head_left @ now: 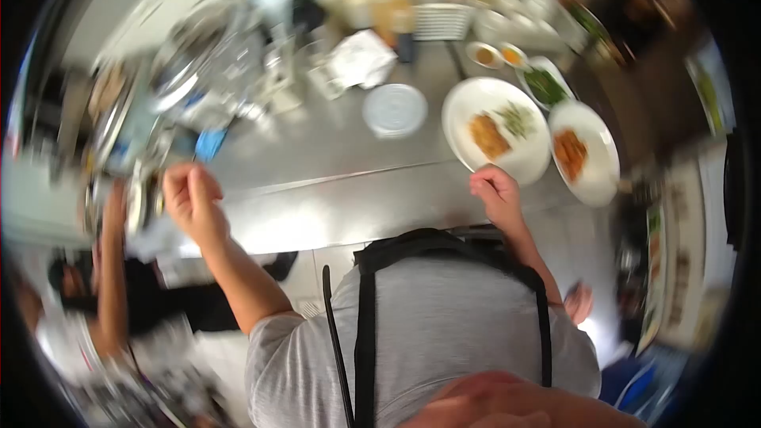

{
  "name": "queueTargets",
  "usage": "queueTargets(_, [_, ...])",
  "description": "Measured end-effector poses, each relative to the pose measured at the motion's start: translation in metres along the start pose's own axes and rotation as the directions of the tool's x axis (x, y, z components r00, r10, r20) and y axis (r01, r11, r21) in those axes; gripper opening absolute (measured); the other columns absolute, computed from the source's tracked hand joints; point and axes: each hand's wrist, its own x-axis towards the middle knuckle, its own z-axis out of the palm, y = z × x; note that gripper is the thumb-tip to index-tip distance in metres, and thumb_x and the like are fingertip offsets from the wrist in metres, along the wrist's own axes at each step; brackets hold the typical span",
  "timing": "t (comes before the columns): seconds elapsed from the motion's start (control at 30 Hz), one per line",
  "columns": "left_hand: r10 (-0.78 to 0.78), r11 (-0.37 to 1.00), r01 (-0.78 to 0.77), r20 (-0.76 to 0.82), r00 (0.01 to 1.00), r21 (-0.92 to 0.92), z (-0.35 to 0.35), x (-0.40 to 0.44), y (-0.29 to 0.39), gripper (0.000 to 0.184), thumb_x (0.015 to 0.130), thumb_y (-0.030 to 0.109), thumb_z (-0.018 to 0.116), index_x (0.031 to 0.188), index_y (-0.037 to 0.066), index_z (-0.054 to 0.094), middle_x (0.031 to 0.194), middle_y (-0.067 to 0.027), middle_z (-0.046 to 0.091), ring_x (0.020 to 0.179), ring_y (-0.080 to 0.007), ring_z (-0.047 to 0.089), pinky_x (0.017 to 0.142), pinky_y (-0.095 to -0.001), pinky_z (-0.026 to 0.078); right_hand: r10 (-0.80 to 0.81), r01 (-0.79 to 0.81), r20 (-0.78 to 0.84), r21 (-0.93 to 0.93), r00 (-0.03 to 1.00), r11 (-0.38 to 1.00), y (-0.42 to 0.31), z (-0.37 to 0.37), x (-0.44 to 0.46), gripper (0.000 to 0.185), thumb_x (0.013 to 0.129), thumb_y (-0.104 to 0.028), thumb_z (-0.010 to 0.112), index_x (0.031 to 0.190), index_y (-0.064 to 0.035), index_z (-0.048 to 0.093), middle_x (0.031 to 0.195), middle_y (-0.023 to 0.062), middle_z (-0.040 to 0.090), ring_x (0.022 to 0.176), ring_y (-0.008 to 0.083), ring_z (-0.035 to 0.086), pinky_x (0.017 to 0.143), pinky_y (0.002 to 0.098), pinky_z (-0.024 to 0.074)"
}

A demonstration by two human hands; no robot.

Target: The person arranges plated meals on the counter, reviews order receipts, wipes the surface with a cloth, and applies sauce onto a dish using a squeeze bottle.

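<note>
My left hand [190, 196] is raised at the left front of the steel counter [333, 198], its fingers curled into a fist with nothing visible in them. My right hand [498, 192] is closed, its fingers bent at the near rim of a large white plate [515, 162]; whether they touch the rim, or hold anything small, I cannot tell. On that plate are a browned, fried-looking piece [489, 136] and a small heap of pale green shreds [517, 120]. To its right, an oval white plate [598, 170] holds orange-red food [570, 154].
A dish of green leaves [544, 87] and two small sauce bowls [484, 55] sit behind the plates. A round translucent lid [395, 110] and crumpled white paper [363, 59] lie mid-counter. Blurred metal ware is at left, where a co-worker's arm [113, 277] reaches in.
</note>
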Motion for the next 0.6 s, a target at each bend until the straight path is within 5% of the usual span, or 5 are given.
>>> queueTargets(0.27, [-0.17, 0.897, 0.325, -0.446, 0.879, 0.298, -0.096, -0.091, 0.054, 0.013, 0.085, 0.014, 0.052, 0.076, 0.004, 0.05, 0.056, 0.0034, 0.042, 0.046, -0.0023, 0.036, 0.043, -0.0154, 0.028, -0.001, -0.038, 0.465, 0.075, 0.885, 0.996, 0.017, 0.075, 0.061, 0.01, 0.082, -0.004, 0.049, 0.085, -0.0012, 0.058, 0.073, 0.0014, 0.053, 0.065, 0.0066, 0.048, 0.059, 0.02, 0.0403])
queueTargets(0.47, [-0.207, 0.816, 0.444, -0.528, 0.823, 0.372, -0.176, -0.143, 0.076, 0.012, 0.084, 0.016, 0.052, 0.082, 0.004, 0.051, 0.059, 0.0013, 0.046, 0.049, -0.0035, 0.04, 0.046, -0.0159, 0.032, 0.044, -0.07, 0.7, 0.009, 0.713, 0.997, 0.015, 0.168, 0.056, 0.013, 0.082, -0.009, 0.051, 0.087, -0.0003, 0.059, 0.074, 0.0023, 0.056, 0.067, 0.007, 0.05, 0.061, 0.0203, 0.0416])
queueTargets(0.6, [-0.435, 0.777, 0.582, -0.465, 0.771, 0.239, -0.236, -0.147, 0.073, 0.018, 0.084, 0.016, 0.053, 0.095, 0.003, 0.05, 0.069, -0.0005, 0.05, 0.058, -0.0051, 0.045, 0.053, -0.0165, 0.036, -0.022, 0.01, 0.723, 0.02, 0.691, 1.0, 0.01, 0.234, 0.063, 0.013, 0.082, -0.009, 0.052, 0.088, -0.0004, 0.059, 0.073, 0.001, 0.057, 0.065, 0.006, 0.05, 0.061, 0.02, 0.0416])
